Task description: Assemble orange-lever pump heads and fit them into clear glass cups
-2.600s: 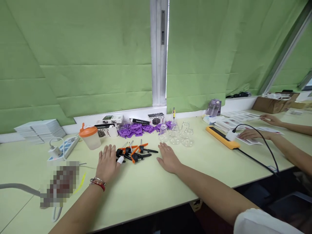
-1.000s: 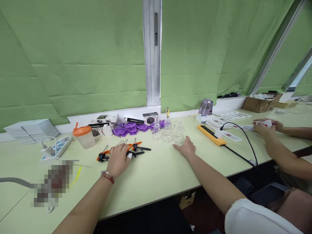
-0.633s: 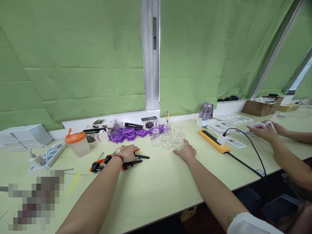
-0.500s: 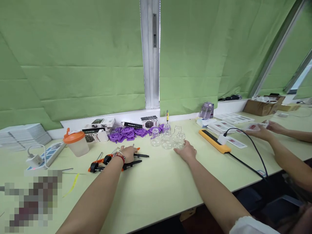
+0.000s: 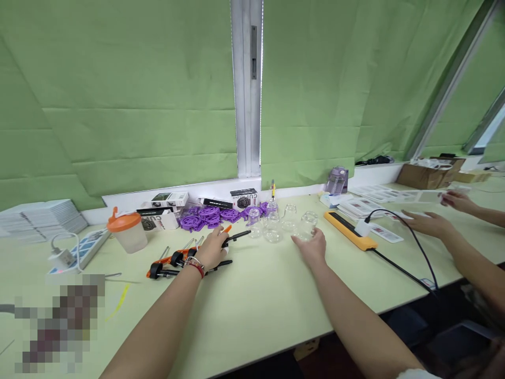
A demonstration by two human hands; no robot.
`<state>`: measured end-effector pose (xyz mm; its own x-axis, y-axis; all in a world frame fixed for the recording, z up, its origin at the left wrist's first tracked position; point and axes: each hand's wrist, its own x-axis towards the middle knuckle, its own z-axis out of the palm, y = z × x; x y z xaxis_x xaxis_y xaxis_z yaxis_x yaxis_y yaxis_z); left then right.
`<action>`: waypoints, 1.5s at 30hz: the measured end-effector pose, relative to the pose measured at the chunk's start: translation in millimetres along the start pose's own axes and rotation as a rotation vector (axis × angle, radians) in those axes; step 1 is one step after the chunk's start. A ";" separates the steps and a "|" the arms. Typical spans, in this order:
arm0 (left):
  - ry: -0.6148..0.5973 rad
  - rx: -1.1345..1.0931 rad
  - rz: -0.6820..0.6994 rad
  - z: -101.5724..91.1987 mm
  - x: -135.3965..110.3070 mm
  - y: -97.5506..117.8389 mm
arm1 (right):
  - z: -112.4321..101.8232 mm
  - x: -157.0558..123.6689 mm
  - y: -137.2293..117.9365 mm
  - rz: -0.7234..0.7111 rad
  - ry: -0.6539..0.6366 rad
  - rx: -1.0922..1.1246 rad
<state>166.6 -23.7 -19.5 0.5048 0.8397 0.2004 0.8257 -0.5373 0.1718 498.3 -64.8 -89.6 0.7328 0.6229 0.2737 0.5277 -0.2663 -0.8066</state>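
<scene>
My right hand (image 5: 313, 248) is closed round the side of a small clear glass jar (image 5: 306, 223), which stands a little apart from several similar clear jars (image 5: 272, 229) to its left. My left hand (image 5: 213, 250) is closed on a slim black-and-orange tool (image 5: 239, 236), whose black end points right and orange tip sticks up past the fingers. Under and beside that hand lie several more black-and-orange tools (image 5: 158, 269) with round black parts and thin metal rods. Their exact kind is unclear.
Purple plastic pieces (image 5: 209, 215) are heaped behind, beside small boxes (image 5: 158, 218). An orange-lidded cup (image 5: 127, 231) and a white power strip (image 5: 89, 250) stand left. At right, an orange-and-black power strip (image 5: 349, 230) trails a cable. Another person's hands (image 5: 428, 223) handle clear packaging.
My right hand has shifted right with one glass jar, parting it from the group. My left hand has risen and turned slightly, and the tool in it has moved up and right.
</scene>
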 end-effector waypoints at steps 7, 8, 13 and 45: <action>0.265 -0.427 -0.021 -24.1 -43.8 -18.4 | -8.5 -41.7 -45.5 -0.370 -0.044 0.150; 0.271 -0.487 -0.059 -25.8 -49.3 -22.3 | -5.3 -49.8 -55.3 -0.422 -0.125 0.187; 0.346 -0.853 -0.183 -17.4 -67.8 -41.6 | 23.7 -82.0 -99.3 -0.515 -0.451 0.271; 0.338 -0.331 -0.066 11.0 -86.8 -42.1 | 31.5 -78.9 -76.9 -0.173 -1.015 0.933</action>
<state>90.8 -73.1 -54.7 0.2985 0.8298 0.4716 0.7011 -0.5259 0.4815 386.4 -70.3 -65.7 -0.1527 0.9605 0.2328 -0.1947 0.2018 -0.9599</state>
